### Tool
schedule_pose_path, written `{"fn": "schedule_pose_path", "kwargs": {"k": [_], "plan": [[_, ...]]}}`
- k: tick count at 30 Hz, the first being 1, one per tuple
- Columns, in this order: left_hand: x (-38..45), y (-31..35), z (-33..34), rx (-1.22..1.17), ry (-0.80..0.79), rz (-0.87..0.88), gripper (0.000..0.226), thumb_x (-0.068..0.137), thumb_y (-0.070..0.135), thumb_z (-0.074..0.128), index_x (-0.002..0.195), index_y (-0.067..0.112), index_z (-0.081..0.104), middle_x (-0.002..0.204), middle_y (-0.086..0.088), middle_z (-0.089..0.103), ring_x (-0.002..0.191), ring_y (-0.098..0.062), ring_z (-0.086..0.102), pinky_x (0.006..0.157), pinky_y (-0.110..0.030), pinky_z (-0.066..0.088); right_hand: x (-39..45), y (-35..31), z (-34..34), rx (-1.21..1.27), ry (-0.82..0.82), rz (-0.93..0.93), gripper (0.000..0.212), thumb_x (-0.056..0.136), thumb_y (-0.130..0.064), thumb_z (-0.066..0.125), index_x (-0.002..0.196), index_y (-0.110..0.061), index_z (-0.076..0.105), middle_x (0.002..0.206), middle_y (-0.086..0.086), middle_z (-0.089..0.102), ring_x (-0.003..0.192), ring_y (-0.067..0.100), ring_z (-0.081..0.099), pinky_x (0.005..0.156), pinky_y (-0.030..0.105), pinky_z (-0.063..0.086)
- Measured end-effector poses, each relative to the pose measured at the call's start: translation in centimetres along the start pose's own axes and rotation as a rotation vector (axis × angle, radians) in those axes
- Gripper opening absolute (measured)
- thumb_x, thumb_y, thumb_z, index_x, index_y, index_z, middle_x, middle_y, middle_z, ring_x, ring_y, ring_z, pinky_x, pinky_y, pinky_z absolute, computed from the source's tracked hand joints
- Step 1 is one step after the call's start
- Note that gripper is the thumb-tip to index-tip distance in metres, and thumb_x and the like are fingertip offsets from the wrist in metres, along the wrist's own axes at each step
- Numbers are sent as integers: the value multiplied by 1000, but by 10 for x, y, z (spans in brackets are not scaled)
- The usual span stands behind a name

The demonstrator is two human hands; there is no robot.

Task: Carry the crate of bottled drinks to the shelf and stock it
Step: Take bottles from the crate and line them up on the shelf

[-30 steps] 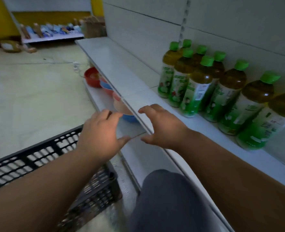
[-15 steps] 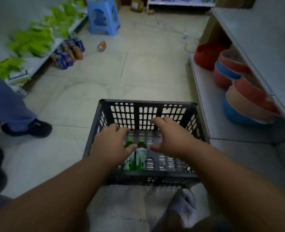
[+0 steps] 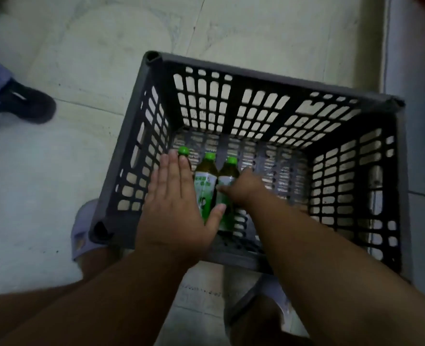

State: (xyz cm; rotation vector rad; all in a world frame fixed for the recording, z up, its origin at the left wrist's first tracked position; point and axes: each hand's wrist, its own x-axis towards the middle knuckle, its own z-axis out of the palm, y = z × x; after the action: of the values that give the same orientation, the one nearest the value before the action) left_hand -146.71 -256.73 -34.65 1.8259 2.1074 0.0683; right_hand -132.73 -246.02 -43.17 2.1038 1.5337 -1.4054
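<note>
Landmark: the dark crate (image 3: pixel 154 101), standing on the tiled floor (image 3: pixel 56 176) directly below me.

Left of the crate, well apart from it: another person's dark shoe (image 3: pixel 29 103) on the floor. At the crate's near-left corner, just beside it: my left sandal (image 3: pixel 80 236).

Inside the crate, against its left wall: three bottles with green caps, standing side by side. The left bottle (image 3: pixel 183 151) shows only its cap; the rest is hidden under my left hand (image 3: pixel 174 208). That hand is spread flat, fingers straight and together, thumb out to the right, lying over the left bottle and reaching across the lower label of the middle bottle (image 3: pixel 206 181). It is not curled round anything.

The right bottle (image 3: pixel 227 176) touches the middle bottle. My right hand (image 3: pixel 243 189) is on it from the right, fingers bent round its label; the image is blurred there, but the grip reads as closed on this bottle.

Rest of the crate's floor, right of the bottles: bare grid.

Below the crate's near wall: my right sandal (image 3: pixel 268 295).
</note>
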Motion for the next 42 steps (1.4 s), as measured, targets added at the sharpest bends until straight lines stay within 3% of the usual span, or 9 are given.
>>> {"fn": "schedule_pose_path", "kwargs": {"k": [5, 8, 10, 13, 16, 20, 30, 38, 42], "plan": [[4, -2, 3, 10, -55, -5, 103, 82, 74, 12, 156, 7, -15, 164, -14, -21, 151, -24, -21, 123, -39, -9, 43, -1, 21, 125, -77, 117, 87, 84, -34, 77, 144, 1, 24, 134, 20, 52, 110, 32, 56, 80, 38, 52], [4, -3, 3, 10, -69, -7, 103, 83, 74, 12, 156, 7, -16, 164, -14, -21, 151, -24, -22, 123, -39, -9, 44, 7, 19, 163, -55, 99, 78, 82, -32, 79, 137, -3, 33, 120, 16, 56, 92, 25, 51, 62, 35, 47], [4, -3, 2, 18, -72, 10, 101, 85, 72, 11, 157, 6, -13, 165, -15, -18, 152, -24, -20, 123, -39, -9, 36, 9, 12, 180, -13, 32, 71, 78, -31, 83, 130, -7, 40, 105, 8, 56, 90, 24, 53, 66, 33, 47], [0, -1, -1, 12, -46, 36, 97, 88, 71, 15, 158, 7, -5, 167, -14, -7, 153, -23, -12, 122, -37, -9, 6, 6, -10, 288, 66, -98, 73, 71, -31, 88, 125, -14, 43, 113, 5, 59, 102, 27, 62, 85, 42, 55], [-6, 2, -11, -34, -75, 29, 96, 93, 73, 29, 159, 12, -6, 169, -9, -1, 154, -22, -4, 119, -34, -9, -52, -5, -47, 356, 166, -256, 65, 74, -29, 86, 122, -20, 43, 113, 2, 61, 100, 22, 63, 87, 42, 55], [-26, 20, -41, -218, -61, 22, 102, 84, 68, 59, 159, 16, 14, 162, -8, 26, 148, -26, 23, 121, -42, 21, -158, -6, -102, 496, 342, -466, 71, 74, -18, 86, 131, -25, 43, 115, -7, 63, 102, 11, 63, 91, 35, 54], [-111, 173, -150, -519, 42, 492, 100, 67, 64, 81, 149, 29, 38, 149, 4, 46, 134, -14, 44, 109, -37, 41, -400, 73, -180, 562, 842, -699, 77, 67, -17, 89, 130, -31, 47, 114, -14, 64, 102, 2, 64, 92, 34, 56], [-185, 327, -141, -527, -2, 867, 93, 75, 60, 77, 150, 26, 34, 149, 3, 43, 135, -15, 42, 100, -29, 38, -501, 198, -224, 606, 1227, -560, 78, 70, -22, 88, 133, -34, 44, 108, -19, 64, 100, -2, 63, 89, 28, 54], [-201, 401, -111, -425, -100, 954, 108, 74, 64, 76, 158, 22, 23, 161, 2, 30, 145, -16, 34, 113, -33, 33, -517, 266, -236, 660, 1377, -411, 78, 70, -25, 88, 134, -31, 45, 111, -19, 63, 102, 2, 63, 86, 24, 52]]}}
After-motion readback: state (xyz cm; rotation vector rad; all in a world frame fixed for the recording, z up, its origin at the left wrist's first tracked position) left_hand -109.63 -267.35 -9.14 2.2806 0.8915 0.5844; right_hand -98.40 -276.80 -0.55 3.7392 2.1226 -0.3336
